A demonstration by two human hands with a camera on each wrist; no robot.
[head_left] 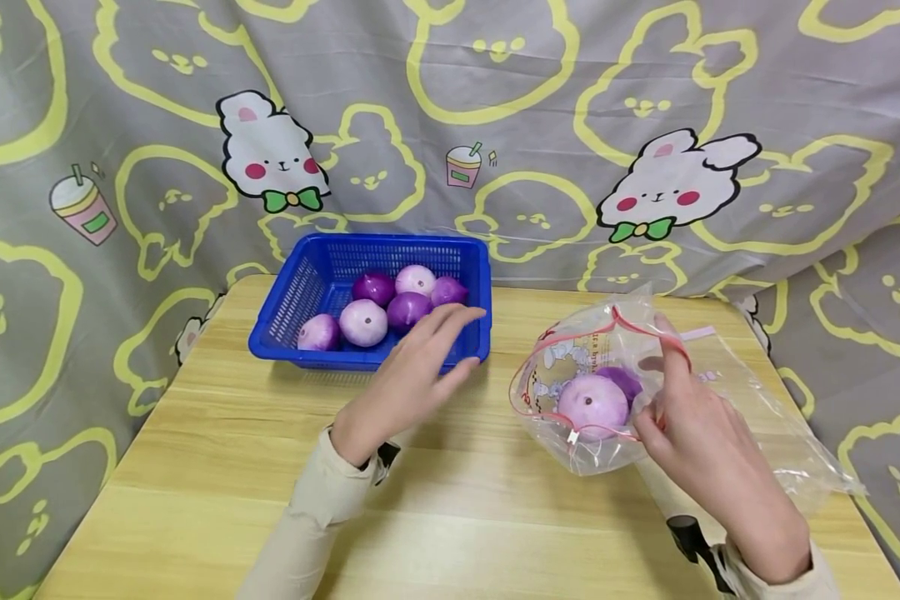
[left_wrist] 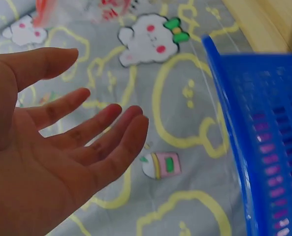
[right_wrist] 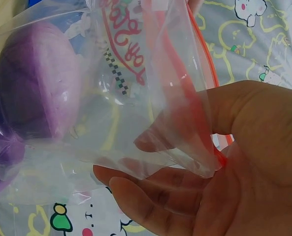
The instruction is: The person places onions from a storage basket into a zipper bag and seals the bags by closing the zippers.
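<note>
My left hand [head_left: 401,387] hangs over the front right corner of the blue plastic basket [head_left: 322,358], fingers extended and holding nothing. The left wrist view also shows this empty palm beside the basket wall [left_wrist: 234,113]. Several purple onions, some paler like this onion [head_left: 363,323], lie in the basket. On the right, my right hand [head_left: 712,442] grips the red-edged mouth of a clear zip bag [head_left: 607,462], its thumb behind the plastic in the right wrist view. Inside the bag are a pale purple onion [head_left: 592,406] and a darker onion [head_left: 622,382], partly hidden behind it.
Both hands work above a light wooden table [head_left: 435,517]. A grey curtain [head_left: 525,67] with yellow outlines and white rabbits hangs behind it and at the sides. The bag's white slider [head_left: 573,437] sits at its near rim.
</note>
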